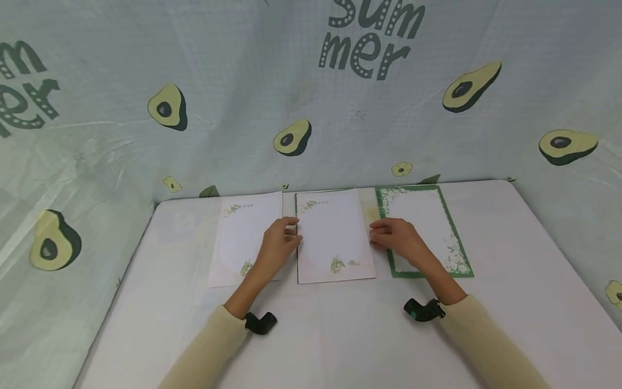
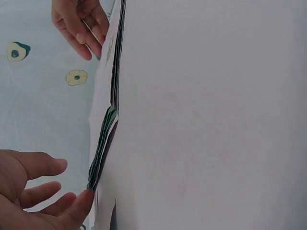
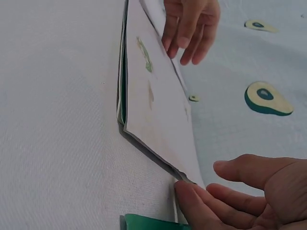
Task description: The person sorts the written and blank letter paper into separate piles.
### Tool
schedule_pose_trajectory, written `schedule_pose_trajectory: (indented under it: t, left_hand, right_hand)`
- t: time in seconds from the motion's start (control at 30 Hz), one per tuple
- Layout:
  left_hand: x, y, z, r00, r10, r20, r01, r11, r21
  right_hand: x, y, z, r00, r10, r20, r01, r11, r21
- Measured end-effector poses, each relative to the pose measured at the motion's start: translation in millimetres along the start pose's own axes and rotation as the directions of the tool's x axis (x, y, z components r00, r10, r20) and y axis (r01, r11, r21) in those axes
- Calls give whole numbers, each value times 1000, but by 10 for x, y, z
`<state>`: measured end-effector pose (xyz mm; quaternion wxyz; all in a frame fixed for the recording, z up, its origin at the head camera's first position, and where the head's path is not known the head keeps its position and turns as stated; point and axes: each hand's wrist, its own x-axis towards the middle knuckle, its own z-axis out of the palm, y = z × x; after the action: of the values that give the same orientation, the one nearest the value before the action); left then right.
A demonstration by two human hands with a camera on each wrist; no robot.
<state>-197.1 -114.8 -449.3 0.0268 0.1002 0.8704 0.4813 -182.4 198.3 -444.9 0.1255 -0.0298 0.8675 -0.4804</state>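
Observation:
A stack of decorated paper sheets (image 1: 332, 237) lies in the middle of the table, its top sheet pale with green plant prints. At the stack's left edge is my left hand (image 1: 282, 240); in the left wrist view its lowest finger touches the layered edge, thumb apart. My right hand (image 1: 396, 236) is at the opposite edge. The right wrist view has one fingertip touching the side, with the thumb raised away. Some green-edged sheets (image 3: 123, 76) show beneath the pale top sheet.
Left of the stack lies another pale printed sheet (image 1: 248, 227), partly under my left arm. A green-bordered sheet with white flowers (image 1: 423, 227) lies to the right, partly under my right hand. Behind the white table (image 1: 320, 335) hangs an avocado-print cloth (image 1: 233, 81).

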Motion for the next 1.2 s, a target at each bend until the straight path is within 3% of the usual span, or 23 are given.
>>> schedule_pose_trajectory:
  t: [0.27,0.57,0.8,1.03,1.2]
  left_hand:
    - [-24,-20,-57,997,-76,9,76,997,34]
    - [76,-8,-51,991,-122,55,118,990,72]
    - [84,-13,-8,990,-128,61,124,990,64]
    - [63,-10,1,993,-110,52,110,994,3]
    - [67,4,25,995,-96,25,96,995,-16]
  right_hand:
    - [46,3,57,998,59,23,-61,995,77]
    - [52,-5,114,997,77,17,-78,996,42]
    - [6,21,125,998,62,-19,-61,996,61]
    - [1,-14,154,997,19,-79,-23,998,-55]
    - [-11,-37,152,995,-4,-102,-4,997,-79]
